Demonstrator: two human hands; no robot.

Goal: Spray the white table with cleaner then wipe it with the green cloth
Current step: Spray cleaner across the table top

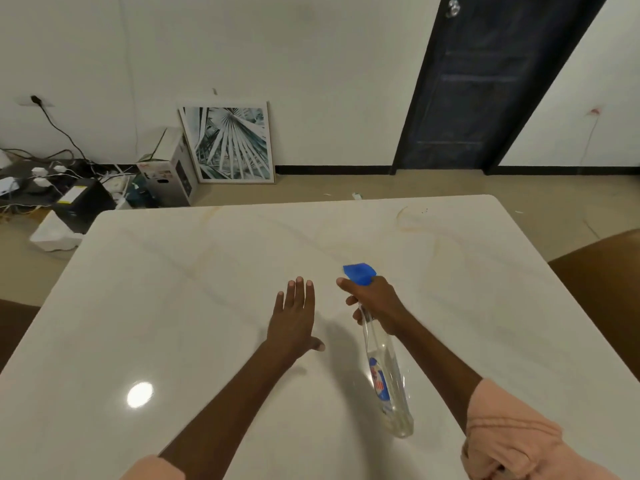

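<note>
spraying now: my right hand (375,303) grips the cleaner bottle (386,372) over the white table (207,271), nozzle facing far; left hand (294,315) flat, open. i should sweep evenly. green cloth unseen.

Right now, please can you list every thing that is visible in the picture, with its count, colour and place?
table: one, white, glossy, fills the foreground.
spray bottle: one, clear with blue head, held above the table, right of centre.
framed picture: one, pale palm-leaf print, leaning on the far wall.
cardboard box: one, white, on the floor left of the picture.
cables and chargers: several, white and black, on the floor at far left.
door: one, dark, in the far wall at right.
green cloth: none visible.
left hand: one, fingers straight, over the table.
right hand: one, grips the bottle's neck.
sleeves: two, pink, bottom edge.
</note>
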